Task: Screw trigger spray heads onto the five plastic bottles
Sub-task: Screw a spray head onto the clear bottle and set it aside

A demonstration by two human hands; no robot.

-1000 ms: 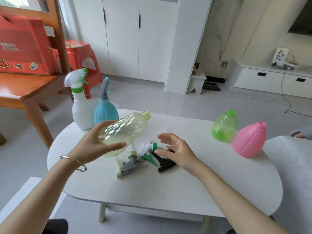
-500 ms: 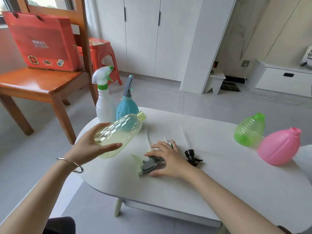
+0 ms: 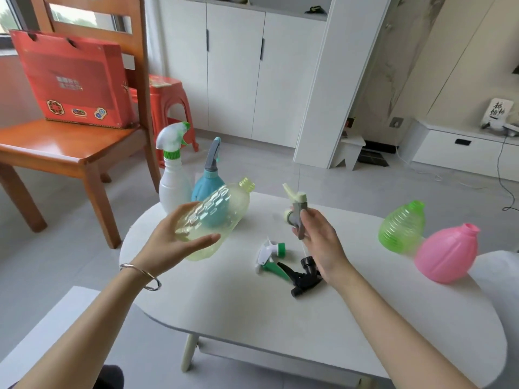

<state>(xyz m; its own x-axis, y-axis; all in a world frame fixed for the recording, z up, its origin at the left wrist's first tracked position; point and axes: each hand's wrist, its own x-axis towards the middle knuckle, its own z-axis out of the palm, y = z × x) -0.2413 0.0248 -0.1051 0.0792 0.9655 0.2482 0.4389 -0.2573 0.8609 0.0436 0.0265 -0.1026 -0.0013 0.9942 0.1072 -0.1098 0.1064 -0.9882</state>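
My left hand (image 3: 174, 242) grips a clear yellowish bottle (image 3: 222, 211), tilted with its open threaded neck pointing up and right. My right hand (image 3: 317, 237) holds a pale green and grey trigger spray head (image 3: 296, 206) in the air, a short way right of that neck. On the white table (image 3: 252, 318) lie a white and green spray head (image 3: 271, 252) and a black one (image 3: 304, 277). A white bottle (image 3: 172, 169) and a blue bottle (image 3: 210, 175) stand at the far left with heads on. A green bottle (image 3: 401, 226) and a pink bottle (image 3: 446, 252) lie headless at the right.
A wooden chair (image 3: 75, 147) with a red box (image 3: 73, 80) stands left of the table, a red stool (image 3: 168, 102) behind it. White cabinets line the back wall. A white cushion edge (image 3: 500, 276) touches the table's right end.
My right hand has picked the pale green and grey spray head up off the table and raised it toward the bottle's neck. The left hand keeps holding the bottle.
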